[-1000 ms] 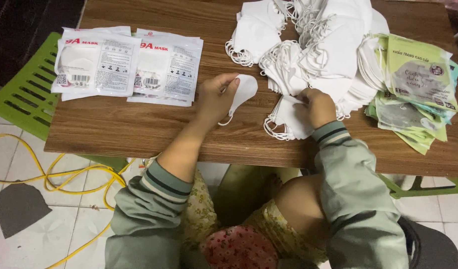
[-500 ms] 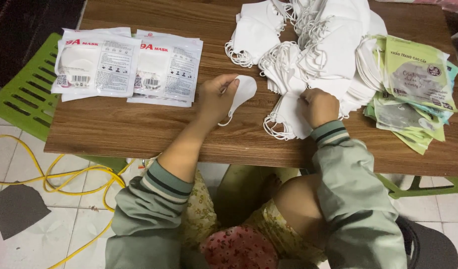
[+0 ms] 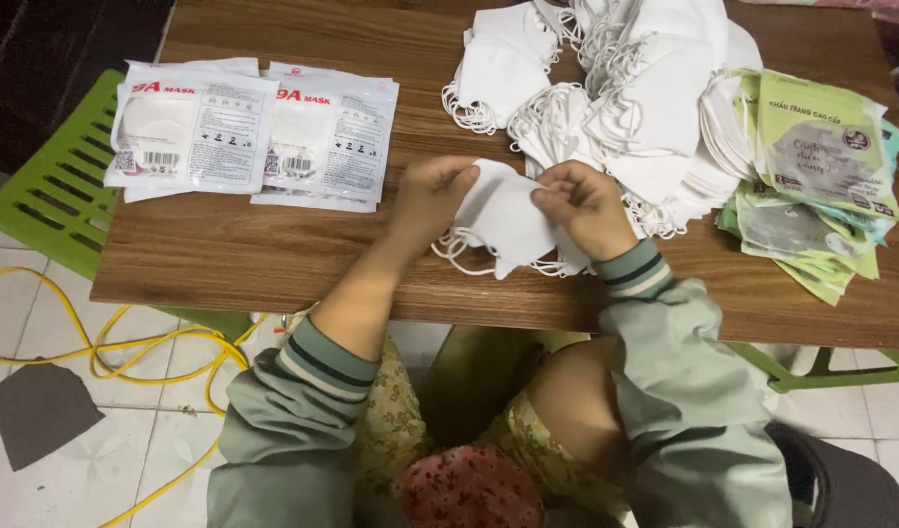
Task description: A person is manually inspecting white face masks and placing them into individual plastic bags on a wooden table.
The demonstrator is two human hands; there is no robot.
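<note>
The person sat at a wooden worktop [image 3: 273, 259], both hands brought together over its near edge. The left hand [image 3: 435, 196] and the right hand [image 3: 581, 200] each pinched an upper corner of a white face mask [image 3: 508, 220], so each grip was clamped on the mask, fingers closed on its fabric. The mask hung between the two hands, lifted a little off the wood or resting lightly on it; I could not tell which. Its ear loops trailed down toward the near edge of the worktop.

Just behind the mask, further onto the worktop, lay a big heap of loose white masks [image 3: 625, 88], their loops tangled together; the right hand was close to the front of that heap. To the right of the mask, near the worktop's right end, sat a stack of green printed packets [image 3: 821, 166], fanned out and partly overlapping the heap. To the left of the mask, well apart from it, two white sealed mask packs [image 3: 254, 132] lay flat side by side, one overlapping the other.

Left of the worktop stood a green plastic stool [image 3: 48, 186], and on the tiled floor below it a yellow cable [image 3: 127, 342] looped about, with a dark grey scrap [image 3: 39, 411] lying near it.
</note>
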